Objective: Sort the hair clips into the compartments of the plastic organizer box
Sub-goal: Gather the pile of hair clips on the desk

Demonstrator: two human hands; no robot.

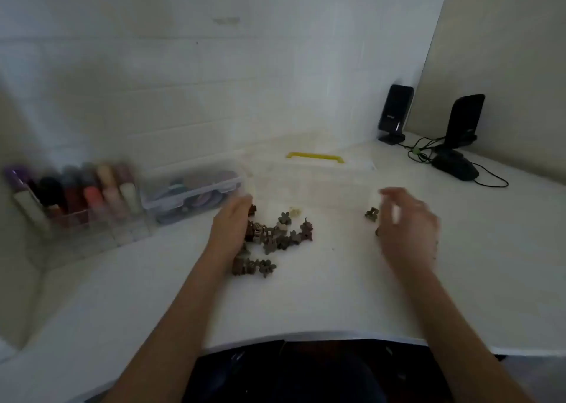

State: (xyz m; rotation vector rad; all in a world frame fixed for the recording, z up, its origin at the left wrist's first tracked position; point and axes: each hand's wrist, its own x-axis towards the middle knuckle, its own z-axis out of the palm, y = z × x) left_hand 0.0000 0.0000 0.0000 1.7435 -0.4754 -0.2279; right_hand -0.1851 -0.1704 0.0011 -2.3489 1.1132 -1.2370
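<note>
A pile of hair clips (269, 238) lies on the table (306, 295), directly before the organizer box (312, 182). The left hand (231, 228) rests at the pile's left edge; the right hand (409, 228) is well to its right, beside a stray clip (371, 214). A lidded container (193, 188) and a bottle rack (73, 197) stand left of the box; two speakers (395, 113) stand far right, behind.

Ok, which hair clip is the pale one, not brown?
The small cream clip at the far edge of the pile, just in front of the clear organizer box. Every other clip looks brown or dark; this one alone is light.
</note>
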